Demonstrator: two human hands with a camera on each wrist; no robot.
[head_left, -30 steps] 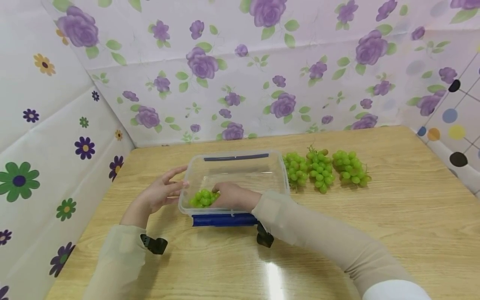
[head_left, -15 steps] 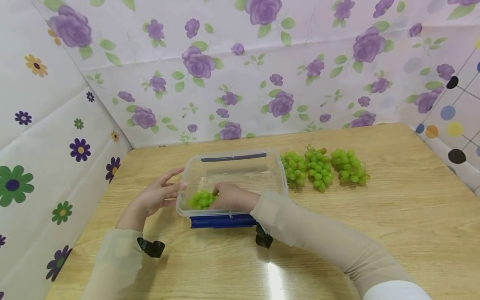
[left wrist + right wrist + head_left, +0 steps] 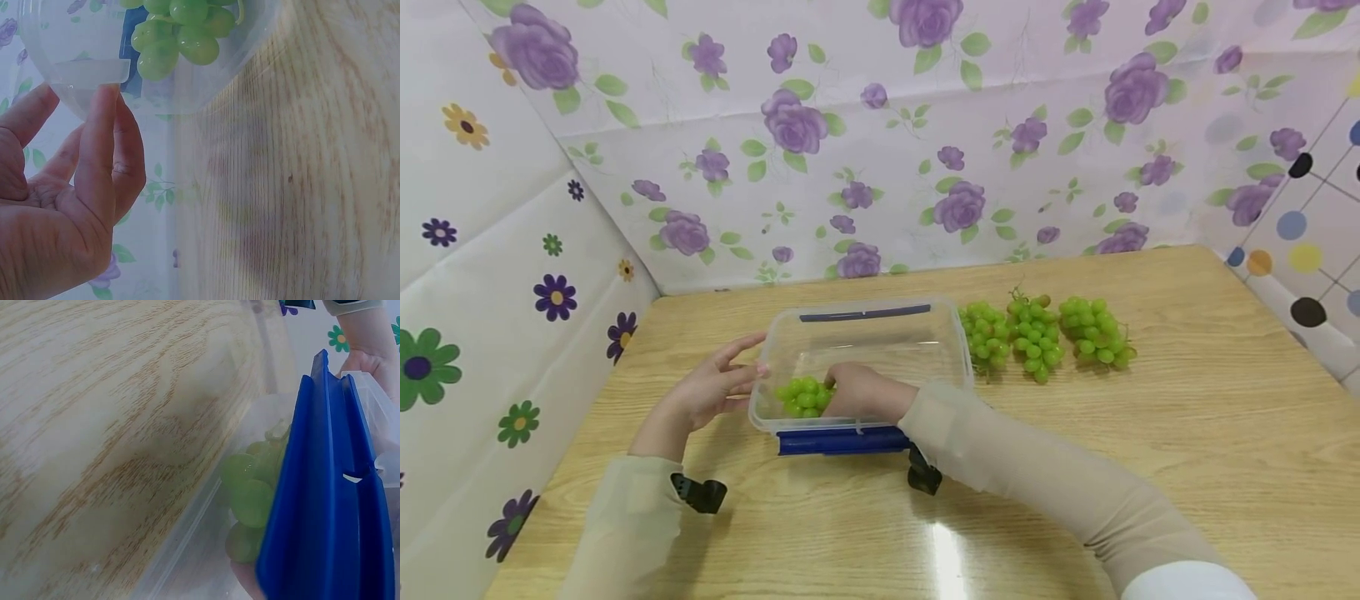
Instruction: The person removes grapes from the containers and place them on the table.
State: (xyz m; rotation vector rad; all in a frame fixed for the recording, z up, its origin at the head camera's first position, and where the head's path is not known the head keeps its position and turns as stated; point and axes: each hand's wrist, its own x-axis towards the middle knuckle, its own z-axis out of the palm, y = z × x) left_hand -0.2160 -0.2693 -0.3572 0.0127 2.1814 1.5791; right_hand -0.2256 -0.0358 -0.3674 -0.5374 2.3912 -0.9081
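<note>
A clear plastic food container [image 3: 958, 342] stands lidless on the table, its blue clip [image 3: 842, 440] folded down at the front. Inside, at the front left, lies a bunch of green grapes [image 3: 801, 396]. My right hand [image 3: 863, 392] reaches into the container with curled fingers on that bunch, partly hiding it. My left hand [image 3: 709, 390] has spread fingers whose tips touch the container's left end. Up close in the left wrist view, fingertips [image 3: 107, 100] rest at the side tab. The right wrist view shows the grapes [image 3: 249, 497] through the wall, behind the blue clip [image 3: 312, 481].
To the container's right, three more bunches lie in a row: one grape bunch [image 3: 987, 333] close by the wall, a middle bunch [image 3: 1036, 337] and a right bunch [image 3: 1097, 332]. The wood-grain table [image 3: 1150, 450] meets a flowered sheet [image 3: 865, 150] at the back.
The whole scene has shifted slightly left in the head view. Both hands keep their places at the container, and the grapes inside look much the same.
</note>
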